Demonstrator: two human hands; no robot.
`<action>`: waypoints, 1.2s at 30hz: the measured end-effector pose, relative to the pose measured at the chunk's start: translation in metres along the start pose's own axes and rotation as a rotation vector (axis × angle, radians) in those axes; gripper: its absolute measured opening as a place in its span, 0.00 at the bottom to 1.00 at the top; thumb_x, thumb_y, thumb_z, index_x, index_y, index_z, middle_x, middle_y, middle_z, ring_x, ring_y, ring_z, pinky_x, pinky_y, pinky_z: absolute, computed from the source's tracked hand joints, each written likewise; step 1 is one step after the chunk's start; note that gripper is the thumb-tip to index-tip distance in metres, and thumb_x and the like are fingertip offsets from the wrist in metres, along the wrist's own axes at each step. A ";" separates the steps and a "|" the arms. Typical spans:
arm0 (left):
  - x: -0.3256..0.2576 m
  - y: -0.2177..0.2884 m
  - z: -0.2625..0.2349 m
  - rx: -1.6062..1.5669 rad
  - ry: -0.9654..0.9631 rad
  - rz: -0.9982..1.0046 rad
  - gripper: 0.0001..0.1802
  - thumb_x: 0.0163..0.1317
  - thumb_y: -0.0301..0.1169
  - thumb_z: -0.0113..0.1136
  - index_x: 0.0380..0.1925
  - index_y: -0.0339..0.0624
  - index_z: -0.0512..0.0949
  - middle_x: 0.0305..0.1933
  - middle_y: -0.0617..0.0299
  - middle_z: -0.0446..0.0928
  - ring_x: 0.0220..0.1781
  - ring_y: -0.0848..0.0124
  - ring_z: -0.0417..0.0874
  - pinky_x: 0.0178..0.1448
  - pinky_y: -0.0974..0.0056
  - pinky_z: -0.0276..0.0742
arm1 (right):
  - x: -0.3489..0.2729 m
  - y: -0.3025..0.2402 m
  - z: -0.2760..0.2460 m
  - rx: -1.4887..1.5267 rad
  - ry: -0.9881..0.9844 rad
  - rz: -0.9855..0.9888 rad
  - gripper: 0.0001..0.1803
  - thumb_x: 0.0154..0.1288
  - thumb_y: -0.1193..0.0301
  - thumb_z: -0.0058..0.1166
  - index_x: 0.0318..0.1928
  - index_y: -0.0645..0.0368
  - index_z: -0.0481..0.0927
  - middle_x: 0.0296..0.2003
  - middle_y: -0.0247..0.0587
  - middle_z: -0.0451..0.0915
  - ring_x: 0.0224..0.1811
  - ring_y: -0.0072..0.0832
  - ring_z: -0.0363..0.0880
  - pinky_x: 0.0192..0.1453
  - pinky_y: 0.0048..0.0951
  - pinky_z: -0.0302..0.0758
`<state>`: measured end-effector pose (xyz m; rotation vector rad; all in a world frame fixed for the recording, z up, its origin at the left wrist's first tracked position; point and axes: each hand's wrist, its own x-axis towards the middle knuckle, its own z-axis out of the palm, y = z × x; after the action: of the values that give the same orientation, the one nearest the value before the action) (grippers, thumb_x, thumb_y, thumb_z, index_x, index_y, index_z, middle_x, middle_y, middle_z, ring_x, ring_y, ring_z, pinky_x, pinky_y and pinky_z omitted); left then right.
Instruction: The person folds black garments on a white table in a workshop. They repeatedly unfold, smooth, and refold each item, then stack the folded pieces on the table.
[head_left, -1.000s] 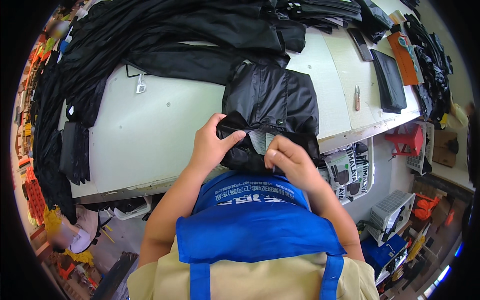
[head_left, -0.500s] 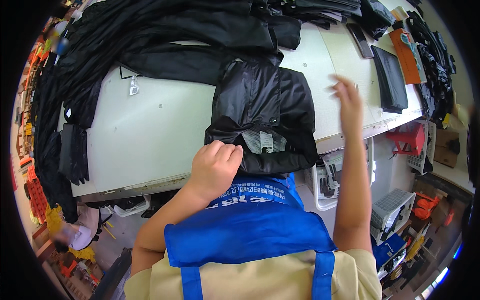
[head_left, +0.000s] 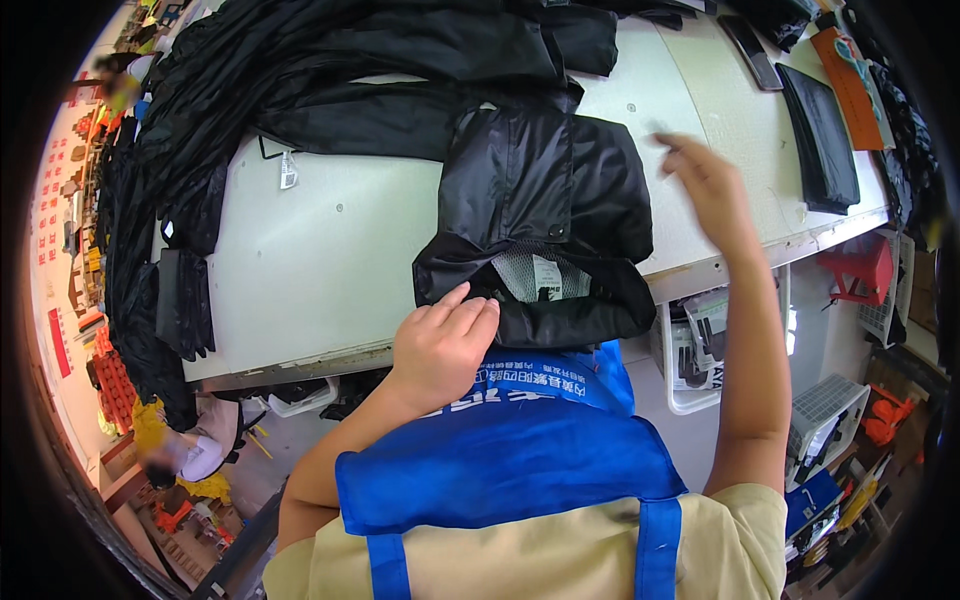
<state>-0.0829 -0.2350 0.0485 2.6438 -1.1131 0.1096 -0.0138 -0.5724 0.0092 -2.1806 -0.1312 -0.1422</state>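
A black folded jacket [head_left: 505, 185] lies at the near edge of the white table, its collar opening toward me. Inside that opening, grey mesh lining and a white label [head_left: 548, 275] show. My left hand [head_left: 447, 335] is closed on the left side of the collar edge, index finger lifted and thumb hidden. To the right of the jacket, my right hand [head_left: 705, 185] hovers over the table, slightly blurred, fingers apart and nothing in them. A long black sleeve-like piece [head_left: 360, 120] stretches leftward from the jacket, with a white tag [head_left: 288, 170] beside it.
Black garments [head_left: 330, 50] are heaped along the far and left sides. At the right lie a phone [head_left: 750, 52], flat black packets [head_left: 815, 140] and an orange box [head_left: 850, 88]. Below the table stand a white crate [head_left: 690, 350] and a red stool [head_left: 860, 270]. Another person [head_left: 190, 450] is at lower left.
My right hand has shifted slightly, its fingers now bent toward the jacket. My left index finger has lifted from the collar edge. The whole view has swung a little, moving the scene right.
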 end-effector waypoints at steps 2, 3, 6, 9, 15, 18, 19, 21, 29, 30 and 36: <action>0.001 0.002 -0.004 0.002 -0.014 -0.018 0.10 0.49 0.27 0.62 0.34 0.42 0.82 0.36 0.63 0.82 0.43 0.62 0.84 0.38 0.64 0.77 | -0.003 -0.079 0.022 -0.103 -0.205 -0.252 0.18 0.55 0.71 0.61 0.48 0.57 0.80 0.32 0.41 0.78 0.35 0.35 0.79 0.39 0.34 0.76; 0.003 0.002 -0.006 0.001 -0.022 -0.018 0.10 0.49 0.27 0.62 0.34 0.42 0.82 0.36 0.63 0.82 0.44 0.61 0.84 0.38 0.64 0.77 | -0.005 -0.095 0.032 -0.151 -0.281 -0.356 0.20 0.50 0.68 0.64 0.46 0.57 0.80 0.31 0.39 0.77 0.36 0.40 0.78 0.41 0.35 0.75; 0.006 0.005 -0.010 0.001 -0.030 -0.025 0.10 0.48 0.26 0.62 0.33 0.43 0.81 0.35 0.63 0.82 0.45 0.60 0.83 0.39 0.63 0.77 | -0.016 -0.094 0.070 -0.395 -0.225 -0.630 0.21 0.47 0.69 0.59 0.46 0.55 0.81 0.27 0.29 0.70 0.31 0.25 0.72 0.36 0.27 0.69; 0.004 0.007 -0.010 -0.018 -0.017 -0.049 0.09 0.48 0.25 0.62 0.33 0.44 0.81 0.35 0.63 0.81 0.45 0.59 0.83 0.39 0.62 0.77 | -0.018 -0.093 0.086 -0.463 -0.115 -0.738 0.19 0.47 0.67 0.56 0.44 0.54 0.82 0.26 0.26 0.68 0.29 0.22 0.70 0.34 0.24 0.65; 0.002 0.006 -0.009 -0.061 -0.002 -0.084 0.08 0.49 0.25 0.63 0.32 0.43 0.81 0.34 0.62 0.81 0.44 0.58 0.83 0.42 0.61 0.78 | -0.031 -0.093 0.102 -0.513 -0.060 -0.769 0.18 0.46 0.68 0.54 0.41 0.55 0.82 0.25 0.25 0.68 0.28 0.20 0.69 0.32 0.23 0.63; 0.001 0.006 -0.008 -0.089 0.005 -0.102 0.07 0.49 0.25 0.64 0.31 0.42 0.80 0.34 0.61 0.81 0.43 0.57 0.84 0.45 0.59 0.79 | -0.037 -0.094 0.107 -0.567 -0.042 -0.711 0.18 0.46 0.68 0.54 0.41 0.56 0.81 0.25 0.25 0.67 0.28 0.20 0.68 0.31 0.23 0.62; 0.001 0.006 -0.008 -0.100 0.009 -0.109 0.07 0.49 0.25 0.64 0.31 0.42 0.80 0.34 0.61 0.81 0.43 0.57 0.84 0.46 0.59 0.79 | -0.038 -0.094 0.108 -0.574 -0.027 -0.713 0.18 0.47 0.68 0.54 0.42 0.56 0.81 0.25 0.25 0.67 0.28 0.20 0.68 0.30 0.23 0.62; 0.000 0.005 -0.009 -0.098 0.021 -0.110 0.07 0.49 0.25 0.64 0.31 0.41 0.80 0.33 0.61 0.81 0.43 0.57 0.84 0.47 0.59 0.79 | -0.039 -0.095 0.110 -0.589 0.004 -0.717 0.18 0.47 0.68 0.54 0.42 0.56 0.81 0.25 0.25 0.67 0.27 0.20 0.68 0.30 0.23 0.62; -0.004 0.001 -0.006 -0.126 0.046 -0.080 0.07 0.49 0.25 0.65 0.31 0.43 0.81 0.32 0.62 0.81 0.43 0.59 0.84 0.41 0.60 0.77 | -0.036 -0.093 0.114 -0.537 -0.044 -0.701 0.18 0.47 0.67 0.55 0.42 0.56 0.81 0.25 0.26 0.69 0.27 0.22 0.69 0.31 0.25 0.63; -0.005 0.000 -0.008 -0.152 0.064 -0.056 0.08 0.49 0.25 0.65 0.32 0.43 0.81 0.31 0.62 0.81 0.41 0.59 0.84 0.39 0.60 0.76 | -0.036 -0.094 0.110 -0.505 -0.067 -0.686 0.19 0.47 0.67 0.56 0.43 0.56 0.81 0.25 0.27 0.70 0.28 0.22 0.70 0.31 0.25 0.63; -0.039 -0.022 -0.028 -0.306 0.233 -0.409 0.18 0.48 0.27 0.69 0.41 0.36 0.79 0.35 0.57 0.78 0.35 0.64 0.78 0.36 0.62 0.71 | -0.030 -0.040 0.027 -0.339 0.285 0.218 0.19 0.59 0.68 0.62 0.52 0.55 0.79 0.32 0.43 0.78 0.33 0.35 0.79 0.36 0.34 0.75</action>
<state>-0.0933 -0.1857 0.0637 2.4443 -0.4605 0.1480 -0.0474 -0.5285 0.0208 -2.4643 0.3128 -0.3709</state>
